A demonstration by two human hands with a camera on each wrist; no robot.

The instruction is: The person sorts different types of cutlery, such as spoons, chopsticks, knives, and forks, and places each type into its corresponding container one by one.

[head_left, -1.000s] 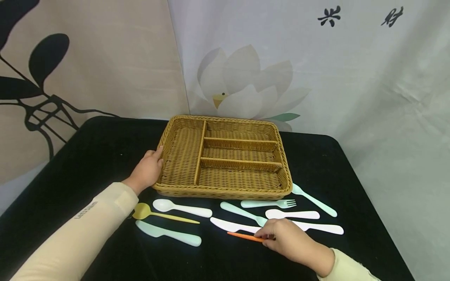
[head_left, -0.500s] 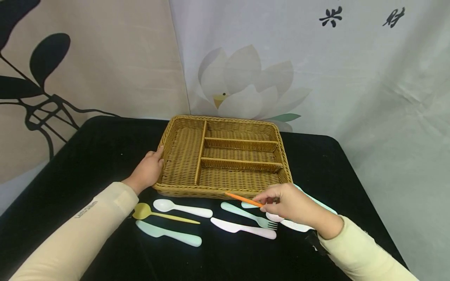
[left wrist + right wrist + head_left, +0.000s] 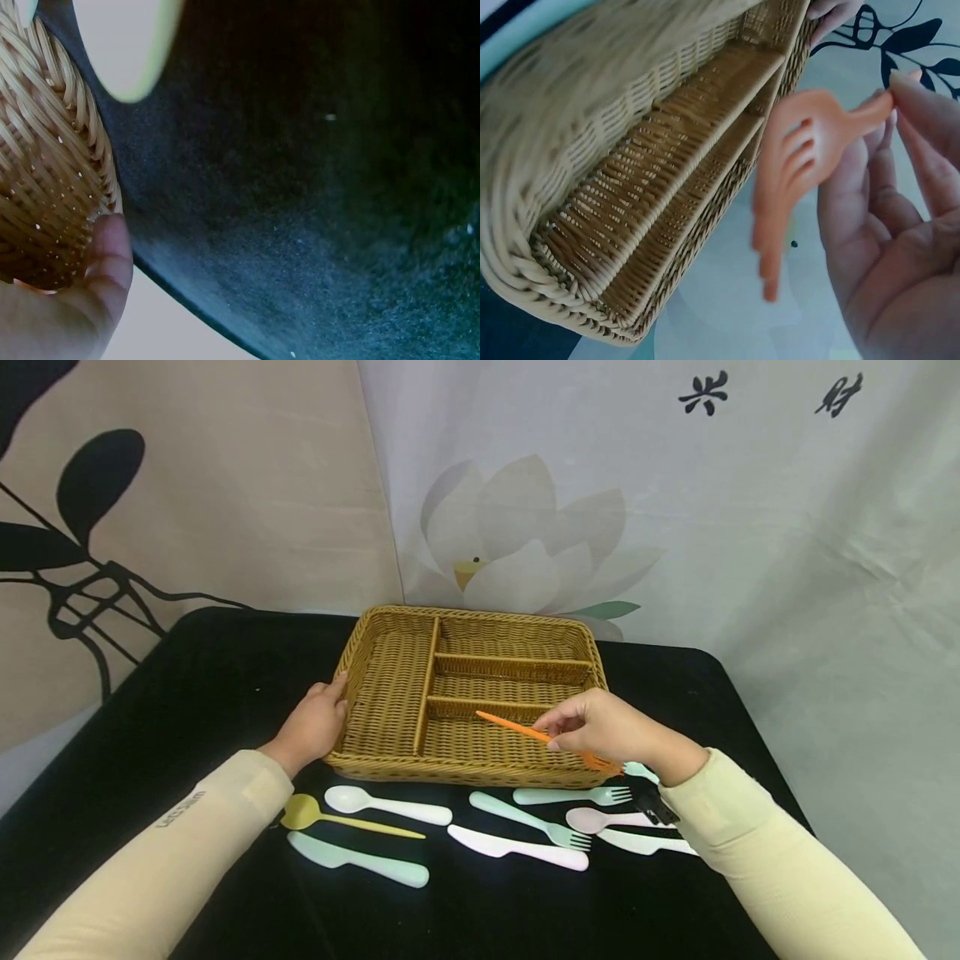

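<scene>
My right hand (image 3: 603,727) pinches an orange fork (image 3: 510,724) by its thin handle, above the front right compartment of a wicker cutlery tray (image 3: 472,769). In the right wrist view the fork's curved, tined head (image 3: 817,142) hangs beside the thumb and fingers, apart from the tray. My left hand (image 3: 311,724) holds the tray's left rim; a digit curls over the woven edge in the left wrist view, while the other fingers are mostly hidden. One long compartment lies at the tray's left, with several shorter ones at its right.
In front of the tray lie a white spoon (image 3: 390,806), yellow spoon (image 3: 360,822), mint knife (image 3: 360,859), pale knife (image 3: 517,847), mint forks (image 3: 528,820), a pinkish spoon (image 3: 588,819) and another white knife (image 3: 637,842). A printed curtain (image 3: 525,410) hangs behind the black table (image 3: 247,660).
The right hand has lifted the orange fork from among the front cutlery and carried it up and away, over the tray. The left hand has stayed on the tray's rim.
</scene>
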